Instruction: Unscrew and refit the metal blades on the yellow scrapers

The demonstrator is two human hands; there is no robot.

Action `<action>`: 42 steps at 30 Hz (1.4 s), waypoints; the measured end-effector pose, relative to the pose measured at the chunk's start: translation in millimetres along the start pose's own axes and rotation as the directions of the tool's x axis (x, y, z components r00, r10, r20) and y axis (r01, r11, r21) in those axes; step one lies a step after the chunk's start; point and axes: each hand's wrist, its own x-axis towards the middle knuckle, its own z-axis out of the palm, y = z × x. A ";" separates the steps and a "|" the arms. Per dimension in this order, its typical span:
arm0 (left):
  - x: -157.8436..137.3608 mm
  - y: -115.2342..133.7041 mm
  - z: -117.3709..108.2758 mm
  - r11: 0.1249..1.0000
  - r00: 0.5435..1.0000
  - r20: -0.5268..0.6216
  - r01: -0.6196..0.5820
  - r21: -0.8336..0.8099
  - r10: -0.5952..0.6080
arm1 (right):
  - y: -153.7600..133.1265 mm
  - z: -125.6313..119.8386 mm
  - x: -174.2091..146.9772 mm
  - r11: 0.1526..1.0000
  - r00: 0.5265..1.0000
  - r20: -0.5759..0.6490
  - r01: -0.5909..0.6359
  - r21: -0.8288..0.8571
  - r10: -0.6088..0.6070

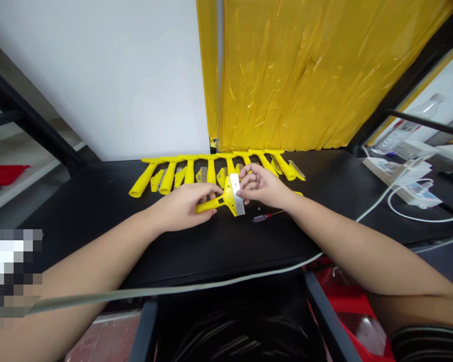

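Gripping yellow scraper point(229, 197) by its handle with left hand point(191, 203), pinching metal blade point(238, 205) with right hand point(263, 187); best to keep blade square, pressing flat faces, never the edge.

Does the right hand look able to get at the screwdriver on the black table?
Probably yes. The screwdriver lies near the right hand, its handle uncovered, though the right wrist seems to hide the tip. That hand is at the metal blade, so it would likely have to leave that first.
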 end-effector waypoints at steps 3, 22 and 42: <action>-0.6 0.3 -0.6 0.999 0.999 0.021 -0.039 0.017 0.039 | -0.1 1.1 -0.2 0.999 0.999 0.036 -0.036 -0.015 0.036; -1.0 5.6 -2.1 0.992 0.983 0.176 -0.072 0.107 0.052 | -15.3 -18.2 -6.7 0.918 0.995 0.004 0.090 -0.385 -0.096; 1.0 3.1 -2.3 0.990 0.952 0.307 -0.031 0.138 -0.013 | -47.7 -83.1 -21.4 0.152 0.897 -0.142 -0.223 -0.963 0.419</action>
